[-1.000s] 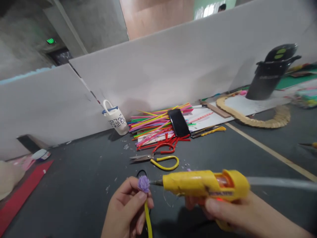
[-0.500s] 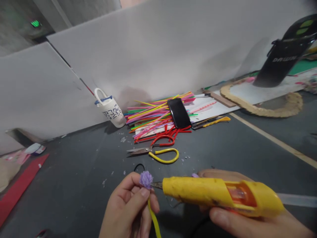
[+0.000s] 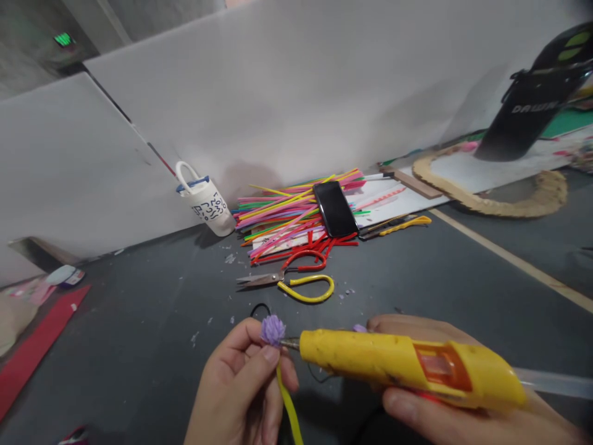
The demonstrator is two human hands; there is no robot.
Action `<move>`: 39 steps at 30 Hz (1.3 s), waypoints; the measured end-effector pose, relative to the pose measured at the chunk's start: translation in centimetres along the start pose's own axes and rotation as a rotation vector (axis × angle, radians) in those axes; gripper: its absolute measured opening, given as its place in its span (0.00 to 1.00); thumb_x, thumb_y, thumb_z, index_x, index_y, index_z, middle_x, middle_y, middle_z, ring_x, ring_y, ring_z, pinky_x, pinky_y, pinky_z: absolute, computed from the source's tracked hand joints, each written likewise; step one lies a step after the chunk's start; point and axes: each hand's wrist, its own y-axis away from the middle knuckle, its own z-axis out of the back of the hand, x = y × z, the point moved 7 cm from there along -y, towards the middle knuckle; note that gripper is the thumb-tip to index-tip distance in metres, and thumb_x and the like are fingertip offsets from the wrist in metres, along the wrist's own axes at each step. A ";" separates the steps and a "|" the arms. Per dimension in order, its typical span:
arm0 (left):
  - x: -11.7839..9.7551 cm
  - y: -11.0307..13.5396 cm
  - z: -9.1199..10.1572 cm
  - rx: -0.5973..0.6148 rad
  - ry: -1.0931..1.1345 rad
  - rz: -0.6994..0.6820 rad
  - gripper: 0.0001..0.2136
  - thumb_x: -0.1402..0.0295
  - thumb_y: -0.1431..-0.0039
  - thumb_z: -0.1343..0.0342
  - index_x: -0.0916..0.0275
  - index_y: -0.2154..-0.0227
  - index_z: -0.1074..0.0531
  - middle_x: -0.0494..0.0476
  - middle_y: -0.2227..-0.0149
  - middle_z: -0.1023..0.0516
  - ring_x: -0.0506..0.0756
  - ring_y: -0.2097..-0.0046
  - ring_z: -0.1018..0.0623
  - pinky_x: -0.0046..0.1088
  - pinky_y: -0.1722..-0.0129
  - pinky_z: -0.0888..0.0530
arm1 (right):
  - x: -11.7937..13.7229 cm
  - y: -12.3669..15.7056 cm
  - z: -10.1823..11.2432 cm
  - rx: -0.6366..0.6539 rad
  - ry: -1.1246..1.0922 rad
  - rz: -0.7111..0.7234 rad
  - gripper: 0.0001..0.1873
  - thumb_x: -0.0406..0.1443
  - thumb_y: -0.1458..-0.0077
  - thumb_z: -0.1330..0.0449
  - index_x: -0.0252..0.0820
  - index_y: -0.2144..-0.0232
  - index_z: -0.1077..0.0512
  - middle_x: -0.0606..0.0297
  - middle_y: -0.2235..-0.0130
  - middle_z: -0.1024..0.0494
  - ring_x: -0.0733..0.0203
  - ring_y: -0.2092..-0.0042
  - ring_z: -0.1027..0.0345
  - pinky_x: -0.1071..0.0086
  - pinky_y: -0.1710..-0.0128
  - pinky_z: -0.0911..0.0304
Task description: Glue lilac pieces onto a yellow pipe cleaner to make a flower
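Observation:
Pinched between the thumb and fingers of my left hand (image 3: 243, 374) is a fluffy purple pom-pom-like flower (image 3: 273, 330). A yellow-green strip (image 3: 290, 408), like a pipe cleaner stem, hangs down just below it from the same fingers. My right hand (image 3: 430, 402) is wrapped round a yellow hot glue gun (image 3: 365, 358), which lies nearly level. Its metal nozzle (image 3: 290, 343) meets the right side of the purple flower. A clear glue stick (image 3: 553, 382) sticks out of the back of the gun. Beyond the hands lie scissors (image 3: 278, 279) with one red and one yellow handle.
Colourful pipe cleaners (image 3: 278, 210) are piled by the white partition, with a black phone (image 3: 336, 209) on top. A white cup (image 3: 208, 207) stands to their left. At the right are a curved tan strip (image 3: 504, 207) and a black bottle (image 3: 532, 117). A red strip (image 3: 41, 352) lies far left.
The glue gun has shifted slightly left, its nozzle staying at the purple flower. My left hand holds the flower in nearly the same place. The view has moved very little.

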 end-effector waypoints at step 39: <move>0.4 0.0 0.2 -0.003 -0.013 0.022 0.10 0.65 0.49 0.37 0.64 0.76 0.31 0.48 0.83 0.25 0.39 0.91 0.38 0.11 0.91 0.46 | -0.9 -0.2 -0.9 0.027 -0.165 -0.195 0.19 0.52 0.57 0.37 0.56 0.61 0.22 0.65 0.65 0.17 0.52 0.67 0.21 0.69 0.70 0.25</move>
